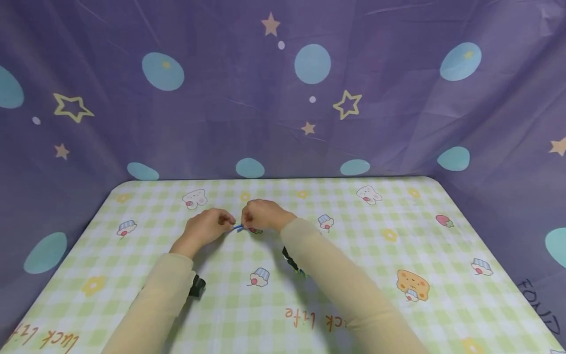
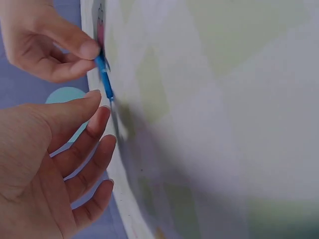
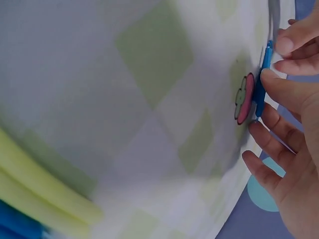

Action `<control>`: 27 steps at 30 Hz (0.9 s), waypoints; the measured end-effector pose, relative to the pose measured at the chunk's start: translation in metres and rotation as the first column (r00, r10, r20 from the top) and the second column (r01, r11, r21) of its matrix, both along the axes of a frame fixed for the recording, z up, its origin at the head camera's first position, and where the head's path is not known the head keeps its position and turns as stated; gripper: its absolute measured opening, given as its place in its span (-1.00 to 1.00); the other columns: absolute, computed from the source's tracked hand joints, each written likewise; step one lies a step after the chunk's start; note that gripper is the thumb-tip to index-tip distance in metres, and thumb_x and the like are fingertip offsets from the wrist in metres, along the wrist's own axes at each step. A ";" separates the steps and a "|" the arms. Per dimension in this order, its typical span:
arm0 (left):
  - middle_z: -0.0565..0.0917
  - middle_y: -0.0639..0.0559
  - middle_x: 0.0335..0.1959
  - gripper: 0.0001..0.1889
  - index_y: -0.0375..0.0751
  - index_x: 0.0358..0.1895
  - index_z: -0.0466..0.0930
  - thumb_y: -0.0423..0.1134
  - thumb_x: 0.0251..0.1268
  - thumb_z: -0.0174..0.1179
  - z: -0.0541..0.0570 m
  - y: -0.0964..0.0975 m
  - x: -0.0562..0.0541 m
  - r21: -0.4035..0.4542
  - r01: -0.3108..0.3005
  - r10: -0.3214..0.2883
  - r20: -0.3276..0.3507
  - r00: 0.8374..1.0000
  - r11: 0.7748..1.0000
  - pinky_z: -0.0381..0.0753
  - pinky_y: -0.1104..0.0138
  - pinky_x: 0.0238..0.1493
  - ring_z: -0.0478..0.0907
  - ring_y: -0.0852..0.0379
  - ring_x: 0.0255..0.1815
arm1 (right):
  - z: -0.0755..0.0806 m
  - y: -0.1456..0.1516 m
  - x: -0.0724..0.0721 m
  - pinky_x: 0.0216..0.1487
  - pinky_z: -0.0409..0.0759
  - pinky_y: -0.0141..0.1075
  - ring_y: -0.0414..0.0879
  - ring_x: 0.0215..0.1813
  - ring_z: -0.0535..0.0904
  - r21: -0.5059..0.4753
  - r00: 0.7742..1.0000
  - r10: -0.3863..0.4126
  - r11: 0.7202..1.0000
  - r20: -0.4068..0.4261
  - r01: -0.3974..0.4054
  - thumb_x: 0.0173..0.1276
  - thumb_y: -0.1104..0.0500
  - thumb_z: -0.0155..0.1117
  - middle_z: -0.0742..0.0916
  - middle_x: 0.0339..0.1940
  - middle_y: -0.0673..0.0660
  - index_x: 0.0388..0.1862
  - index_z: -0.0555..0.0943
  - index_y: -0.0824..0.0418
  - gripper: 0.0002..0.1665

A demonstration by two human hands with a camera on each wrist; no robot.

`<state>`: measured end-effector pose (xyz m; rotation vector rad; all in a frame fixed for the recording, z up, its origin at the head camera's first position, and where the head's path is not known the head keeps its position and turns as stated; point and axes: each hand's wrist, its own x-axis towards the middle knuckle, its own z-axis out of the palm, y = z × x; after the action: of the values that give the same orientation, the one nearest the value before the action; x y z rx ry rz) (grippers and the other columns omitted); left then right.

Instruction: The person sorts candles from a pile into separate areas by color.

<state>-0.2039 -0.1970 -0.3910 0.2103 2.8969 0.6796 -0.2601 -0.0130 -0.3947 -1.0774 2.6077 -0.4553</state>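
Note:
In the head view, both hands meet over the back part of the table, left of centre. Between thumb and index finger my right hand [image 1: 263, 215] pinches a slim blue pen-like stick [image 3: 261, 89]; its exact kind does not show. A thin tip sticks out of the end towards my left hand [image 1: 208, 227]. That hand's thumb and index fingertips lie right beside the tip, its other fingers loosely bent and spread in the left wrist view. Close to the stick is a printed strawberry [image 3: 244, 98] on the tablecloth [image 1: 221, 305].
A green-and-white checked cloth with printed cupcakes, flowers and letters covers the table. Behind it hangs a purple curtain [image 1: 283, 142] with stars and blue ovals. Dark devices sit at the left wrist [image 1: 197, 286] and right wrist [image 1: 292, 260]. Blurred yellow bands [image 3: 45, 184] cross the right wrist view's corner.

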 end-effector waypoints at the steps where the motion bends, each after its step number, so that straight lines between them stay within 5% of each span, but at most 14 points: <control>1: 0.72 -0.03 -0.09 -0.81 -0.07 -0.04 0.72 -0.19 0.38 0.21 0.001 -0.001 0.002 -0.001 -0.001 0.001 -0.006 1.000 1.000 0.50 -0.07 -0.07 0.63 -0.07 -0.06 | -0.001 -0.001 0.000 -0.13 0.50 -0.40 -0.29 -0.36 0.55 0.010 1.000 -0.002 1.000 -0.008 0.002 0.41 0.18 0.29 0.67 -0.58 -0.17 -0.40 0.71 -0.01 -0.83; 10: 0.73 0.10 -0.21 -0.82 -0.01 -0.05 0.74 -0.15 0.39 0.22 0.009 0.010 0.016 -0.014 0.020 -0.021 -0.090 0.996 1.000 0.50 0.09 -0.25 0.61 0.12 -0.31 | -0.001 0.000 0.002 -0.15 0.52 -0.39 -0.27 -0.32 0.56 0.018 0.999 0.010 1.000 -0.043 -0.009 0.42 0.17 0.29 0.67 -0.51 -0.17 -0.33 0.73 0.02 -0.88; 16: 0.72 0.13 -0.22 -0.82 -0.01 -0.06 0.74 -0.13 0.38 0.25 0.010 0.023 0.027 -0.007 0.044 -0.044 -0.091 0.995 0.999 0.49 0.17 -0.30 0.55 0.20 -0.38 | 0.006 0.010 0.004 0.00 0.53 -0.35 -0.27 -0.12 0.60 0.000 1.000 0.023 1.000 -0.011 -0.023 0.41 0.13 0.32 0.71 -0.26 -0.16 -0.22 0.72 0.01 -0.94; 27: 0.68 0.26 -0.35 -0.87 0.01 -0.13 0.76 -0.15 0.33 0.30 0.011 0.049 0.044 -0.005 0.099 -0.099 -0.128 0.987 0.995 0.45 0.26 -0.42 0.49 0.30 -0.50 | 0.027 0.053 0.016 0.01 0.53 -0.29 -0.18 -0.05 0.62 -0.164 1.000 0.028 0.986 -0.015 -0.030 0.45 0.16 0.26 0.74 -0.09 -0.05 -0.05 0.71 0.10 -0.83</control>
<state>-0.1598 -0.1483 -0.3799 0.4105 2.9831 0.6741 -0.2440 0.0395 -0.3680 -1.1708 2.5994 -0.6689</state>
